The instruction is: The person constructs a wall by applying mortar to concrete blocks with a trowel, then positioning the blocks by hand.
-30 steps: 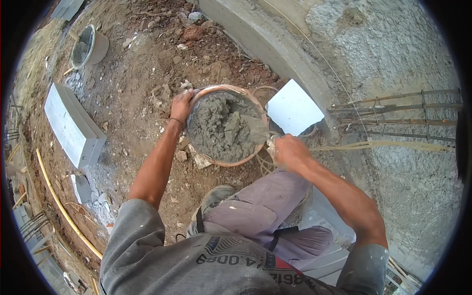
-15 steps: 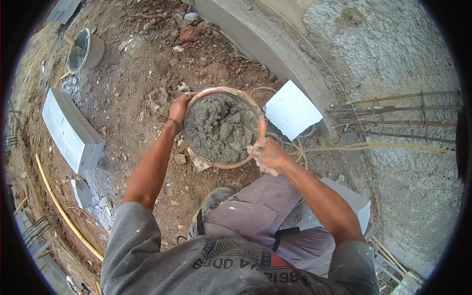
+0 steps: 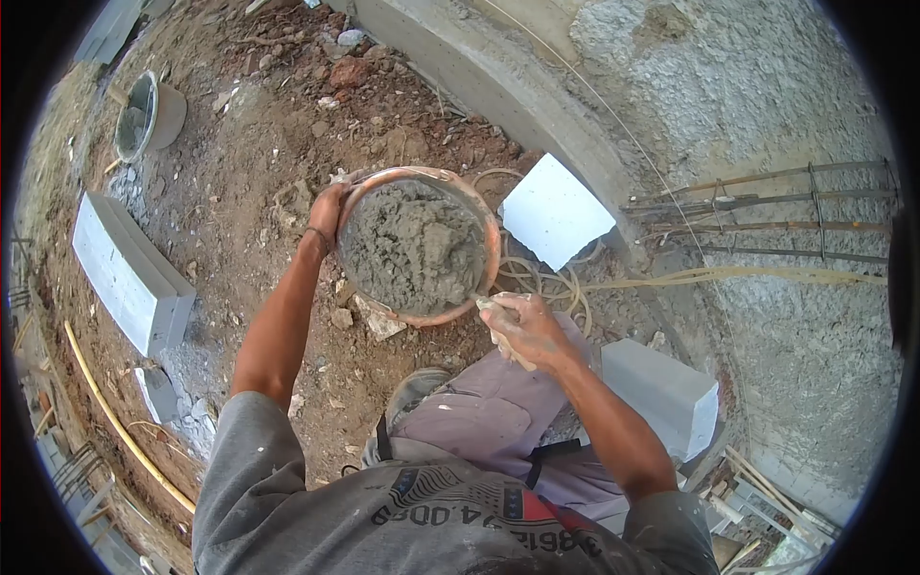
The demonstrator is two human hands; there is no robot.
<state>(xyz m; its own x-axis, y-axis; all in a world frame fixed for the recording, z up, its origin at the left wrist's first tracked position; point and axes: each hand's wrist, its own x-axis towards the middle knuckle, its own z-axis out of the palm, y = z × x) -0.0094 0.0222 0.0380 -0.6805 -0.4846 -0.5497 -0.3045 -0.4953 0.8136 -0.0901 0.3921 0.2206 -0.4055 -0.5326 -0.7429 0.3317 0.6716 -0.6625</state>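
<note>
A round orange-rimmed basin (image 3: 492, 240) holds a heap of wet grey mortar (image 3: 412, 247). My left hand (image 3: 328, 209) is closed round the basin's left rim. At the lower right of the rim is my right hand (image 3: 522, 331), its fingers curled round a small pale object, perhaps a tool handle, whose other end I cannot make out. Just right of the basin lies a white block piece (image 3: 558, 213), with loops of pale hose (image 3: 575, 287) beside it.
Long white blocks (image 3: 134, 273) lie at the left, and a bucket (image 3: 168, 117) stands at the upper left. Steel bars (image 3: 767, 199) jut from the rough wall at the right. Another block (image 3: 661, 393) is beside my right forearm. A yellow pipe (image 3: 120, 412) crosses the lower left.
The basin and my left hand have shifted a little to the left. My right hand has moved slightly down, away from the basin's rim, and the view has shifted somewhat.
</note>
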